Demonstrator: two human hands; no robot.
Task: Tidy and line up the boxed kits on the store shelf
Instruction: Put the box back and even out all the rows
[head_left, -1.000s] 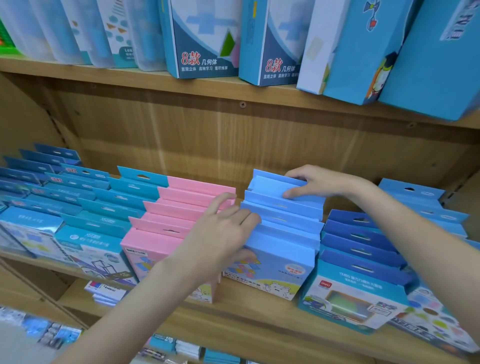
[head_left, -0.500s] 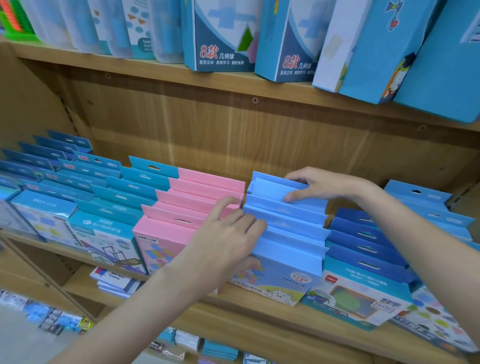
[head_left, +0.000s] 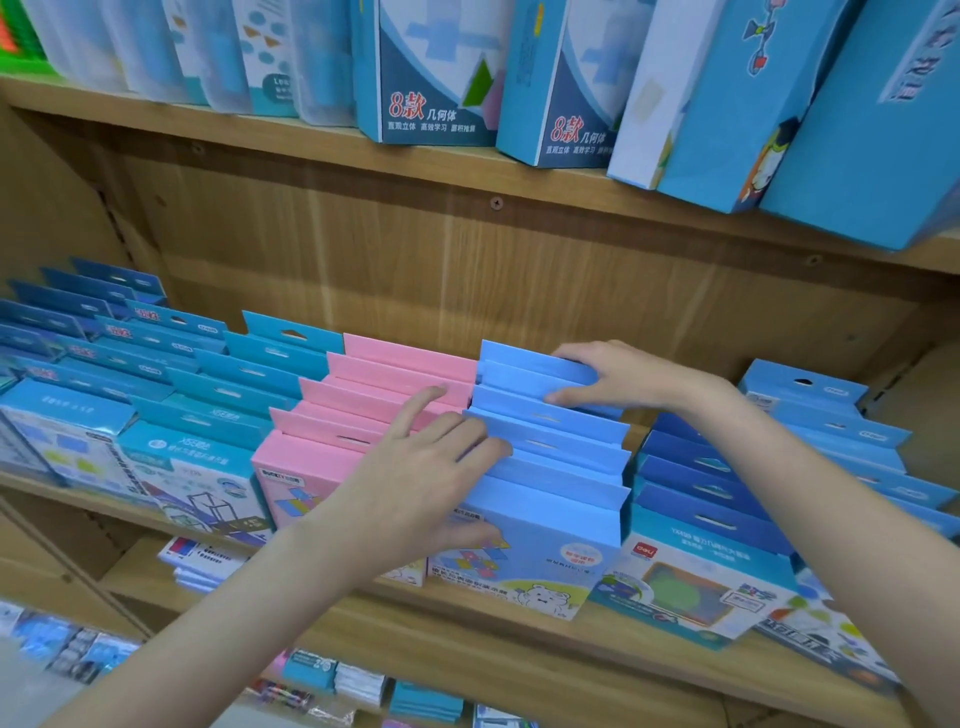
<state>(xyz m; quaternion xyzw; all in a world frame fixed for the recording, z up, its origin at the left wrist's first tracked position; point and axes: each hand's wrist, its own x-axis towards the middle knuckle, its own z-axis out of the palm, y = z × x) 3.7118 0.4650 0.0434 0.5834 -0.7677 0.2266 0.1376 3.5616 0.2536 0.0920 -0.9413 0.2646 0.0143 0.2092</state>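
Observation:
A row of light blue boxed kits (head_left: 550, 467) stands front to back in the middle of the wooden shelf (head_left: 467, 618). My left hand (head_left: 421, 473) holds the row's front boxes at their left edge, thumb on the front face, fingers over the top tabs, index finger reaching onto the pink kits (head_left: 363, 400). My right hand (head_left: 613, 376) pinches the rear light blue boxes between thumb and fingers. A dark blue row (head_left: 701, 499) stands right of the light blue row, and teal rows (head_left: 218, 410) stand to the left.
More blue kits (head_left: 852, 436) fill the far right of the shelf. Tall blue boxes (head_left: 436, 78) stand on the shelf above and lean at the right. Small packs (head_left: 208, 561) lie on the lower shelf. The wooden back panel (head_left: 467, 275) rises behind the rows.
Both hands stay on the light blue row, with the left fingers a little further onto its tabs. The view has shifted slightly.

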